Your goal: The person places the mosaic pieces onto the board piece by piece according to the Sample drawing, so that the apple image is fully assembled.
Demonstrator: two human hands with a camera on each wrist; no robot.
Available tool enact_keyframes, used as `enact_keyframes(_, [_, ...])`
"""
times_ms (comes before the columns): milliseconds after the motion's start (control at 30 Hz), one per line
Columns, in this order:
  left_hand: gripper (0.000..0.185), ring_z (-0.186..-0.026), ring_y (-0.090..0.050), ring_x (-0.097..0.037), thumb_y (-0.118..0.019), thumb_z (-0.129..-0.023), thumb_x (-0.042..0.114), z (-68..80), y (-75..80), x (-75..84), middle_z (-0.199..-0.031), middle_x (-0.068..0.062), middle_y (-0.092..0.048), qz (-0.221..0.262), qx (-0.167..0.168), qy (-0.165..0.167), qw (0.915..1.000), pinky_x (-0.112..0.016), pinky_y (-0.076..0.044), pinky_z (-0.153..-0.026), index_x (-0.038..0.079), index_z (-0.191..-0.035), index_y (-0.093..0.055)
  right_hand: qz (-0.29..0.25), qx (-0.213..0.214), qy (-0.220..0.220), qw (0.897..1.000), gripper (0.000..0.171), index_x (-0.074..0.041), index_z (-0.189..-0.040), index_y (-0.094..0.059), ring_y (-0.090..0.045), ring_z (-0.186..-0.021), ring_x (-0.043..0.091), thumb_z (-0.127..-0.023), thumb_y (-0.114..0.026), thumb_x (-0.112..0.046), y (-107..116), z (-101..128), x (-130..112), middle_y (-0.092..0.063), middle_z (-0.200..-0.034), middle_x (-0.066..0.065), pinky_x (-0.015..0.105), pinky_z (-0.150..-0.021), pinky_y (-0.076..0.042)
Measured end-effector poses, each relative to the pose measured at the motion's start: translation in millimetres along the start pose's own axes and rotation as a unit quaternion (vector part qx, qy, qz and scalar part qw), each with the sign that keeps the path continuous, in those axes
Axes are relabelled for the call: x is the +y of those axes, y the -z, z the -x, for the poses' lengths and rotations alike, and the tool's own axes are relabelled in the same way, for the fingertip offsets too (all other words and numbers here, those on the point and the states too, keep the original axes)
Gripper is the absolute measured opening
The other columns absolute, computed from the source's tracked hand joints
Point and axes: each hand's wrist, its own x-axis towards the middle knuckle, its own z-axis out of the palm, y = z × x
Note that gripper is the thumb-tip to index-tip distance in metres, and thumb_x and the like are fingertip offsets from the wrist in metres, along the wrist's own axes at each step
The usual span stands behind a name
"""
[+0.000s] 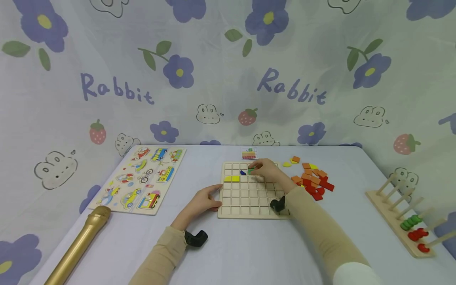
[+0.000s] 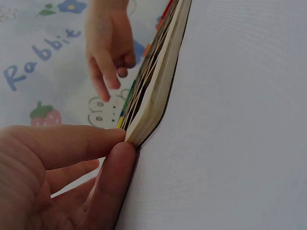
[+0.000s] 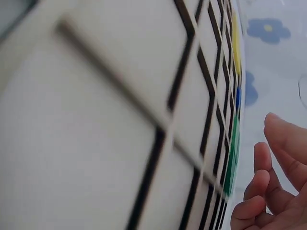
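A wooden grid board (image 1: 249, 198) lies on the table in front of me. Its far rows hold two yellow tiles (image 1: 231, 178), a blue piece (image 1: 243, 172) and a green tile (image 1: 251, 171). My left hand (image 1: 204, 200) pinches the board's near left edge (image 2: 153, 96) between thumb and forefinger (image 2: 125, 141). Over the far row my right hand (image 1: 265, 168) hovers, its fingertips at the green tile (image 3: 231, 158). The right hand's fingers (image 3: 261, 187) are loosely curled and hold nothing. The left wrist view shows the right hand (image 2: 108, 52) with its forefinger pointing down.
A pile of orange and red tiles (image 1: 313, 180) lies right of the board, with a small pattern card (image 1: 249, 153) behind it. A vehicle puzzle (image 1: 140, 178) and a gold microphone (image 1: 78, 245) are at the left. A peg rack (image 1: 406, 221) with rings stands at the right.
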Motion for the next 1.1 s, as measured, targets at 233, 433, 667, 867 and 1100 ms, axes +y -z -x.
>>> enact_keyframes(233, [0.065,-0.053,-0.058,-0.012,-0.070,-0.077,0.007,1.6,1.5,-0.3,-0.061,-0.006,-0.056,0.004,0.003,0.006,1.0000,-0.025,-0.047,-0.054,0.009,-0.137,-0.045,-0.018,0.043,-0.053,0.998,0.032,-0.006,-0.119,-0.060,-0.052,-0.099,0.028,-0.089,-0.061,-0.017,39.3,10.7,32.3,-0.056,-0.112,0.016,0.039,-0.083,-0.043])
enact_keyframes(433, [0.065,-0.053,-0.059,-0.012,-0.070,-0.078,0.008,1.3,2.4,-0.4,-0.060,-0.006,-0.056,0.006,0.004,0.006,1.0000,-0.025,-0.047,-0.054,0.009,-0.137,-0.044,-0.014,0.080,-0.079,0.994,0.036,-0.004,-0.123,-0.056,-0.050,-0.095,0.029,-0.089,-0.060,-0.016,66.7,18.7,55.8,-0.055,-0.115,0.020,0.033,-0.074,-0.043])
enact_keyframes(667, [0.065,-0.053,-0.059,-0.012,-0.070,-0.078,0.008,1.3,1.1,1.8,-0.060,-0.006,-0.056,0.009,-0.002,0.007,0.9999,-0.025,-0.047,-0.054,0.010,-0.138,-0.044,0.007,0.091,-0.109,0.990,0.043,0.002,-0.130,-0.049,-0.043,-0.114,0.037,-0.090,-0.056,-0.011,82.8,24.5,70.1,-0.044,-0.132,0.026,0.045,-0.094,-0.037])
enact_keyframes(867, [0.065,-0.053,-0.058,-0.011,-0.070,-0.078,0.008,1.3,1.1,1.7,-0.058,-0.005,-0.056,0.009,-0.003,0.008,0.9999,-0.025,-0.047,-0.054,0.010,-0.138,-0.044,0.064,0.070,-0.124,0.988,0.044,0.002,-0.130,-0.049,-0.036,-0.124,0.040,-0.090,-0.057,-0.014,82.1,19.1,74.8,-0.033,-0.142,0.026,0.050,-0.102,-0.030])
enact_keyframes(1100, [0.065,-0.053,-0.059,-0.012,-0.070,-0.078,0.007,0.5,0.7,-0.2,-0.059,-0.006,-0.055,0.015,-0.002,0.004,0.9999,-0.026,-0.049,-0.055,0.010,-0.138,-0.044,0.068,0.085,-0.113,0.988,0.036,0.002,-0.119,-0.054,-0.047,-0.103,0.035,-0.087,-0.061,-0.013,79.1,17.3,76.9,-0.048,-0.124,0.026,0.044,-0.089,-0.040])
